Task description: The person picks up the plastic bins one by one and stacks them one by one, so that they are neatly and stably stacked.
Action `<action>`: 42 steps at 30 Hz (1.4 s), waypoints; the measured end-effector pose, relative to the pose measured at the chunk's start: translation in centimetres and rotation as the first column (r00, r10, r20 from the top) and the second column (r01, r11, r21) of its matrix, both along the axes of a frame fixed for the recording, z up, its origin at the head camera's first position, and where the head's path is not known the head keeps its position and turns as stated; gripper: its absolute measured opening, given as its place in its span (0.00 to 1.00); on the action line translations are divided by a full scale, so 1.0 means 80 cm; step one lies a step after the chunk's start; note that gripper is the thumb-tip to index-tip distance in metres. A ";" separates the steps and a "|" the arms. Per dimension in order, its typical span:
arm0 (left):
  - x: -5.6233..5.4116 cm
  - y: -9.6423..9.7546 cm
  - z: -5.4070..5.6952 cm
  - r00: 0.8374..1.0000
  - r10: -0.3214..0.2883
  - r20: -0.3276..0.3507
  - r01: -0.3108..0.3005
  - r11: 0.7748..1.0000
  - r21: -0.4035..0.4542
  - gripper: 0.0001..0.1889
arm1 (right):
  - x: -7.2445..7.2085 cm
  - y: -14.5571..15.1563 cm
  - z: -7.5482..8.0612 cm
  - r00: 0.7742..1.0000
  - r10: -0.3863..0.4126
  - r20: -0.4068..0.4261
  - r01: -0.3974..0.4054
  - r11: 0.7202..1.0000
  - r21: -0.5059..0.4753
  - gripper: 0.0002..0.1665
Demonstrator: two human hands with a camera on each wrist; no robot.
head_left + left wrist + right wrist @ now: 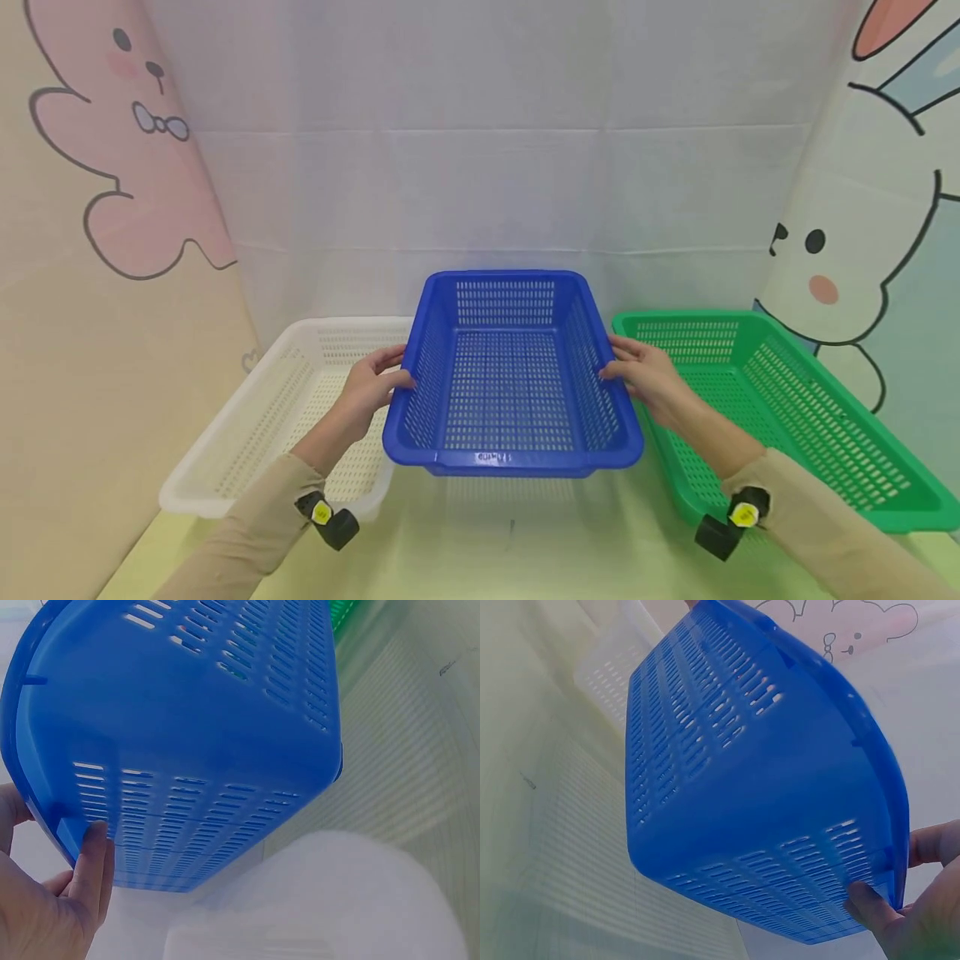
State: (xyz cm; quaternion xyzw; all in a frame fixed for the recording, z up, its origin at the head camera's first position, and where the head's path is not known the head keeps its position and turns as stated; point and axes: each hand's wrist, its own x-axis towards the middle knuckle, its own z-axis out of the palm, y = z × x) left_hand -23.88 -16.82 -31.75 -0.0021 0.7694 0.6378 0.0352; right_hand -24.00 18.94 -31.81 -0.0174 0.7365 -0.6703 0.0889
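A blue plastic basket (510, 392) with slotted walls is held up above the table in the middle of the head view. My left hand (371, 387) grips its left rim, thumb over the top and fingers against the outer wall. On the opposite side my right hand (648, 375) pinches the right rim the same way. Both wrist views show the basket's outer side raised off the table, with the left hand (60, 885) and the right hand (915, 900) at its rim. Nothing lies inside the basket.
A white basket (247, 400) stands on the left, partly behind my left arm. To the right is a green basket (825, 433), partly behind my right arm. Both rest on the pale green table (480, 550). A white cloth (510, 192) hangs behind, with printed cartoon animals on the side walls.
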 end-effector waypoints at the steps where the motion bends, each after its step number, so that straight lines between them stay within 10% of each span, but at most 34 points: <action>1: 0.000 -0.002 0.002 1.000 -0.005 -0.006 0.005 1.000 -0.003 0.32 | 0.001 -0.003 0.003 1.000 -0.003 0.002 0.003 1.000 -0.009 0.45; 23: -0.006 -0.046 0.026 0.996 -0.028 -0.082 0.029 0.999 0.015 0.33 | 0.007 -0.047 0.029 0.995 -0.089 -0.035 0.081 0.979 -0.188 0.40; 42: 0.003 -0.087 0.037 0.990 -0.076 -0.122 0.094 0.984 0.150 0.33 | 0.026 -0.085 0.021 0.990 -0.115 -0.082 0.059 0.865 -0.498 0.31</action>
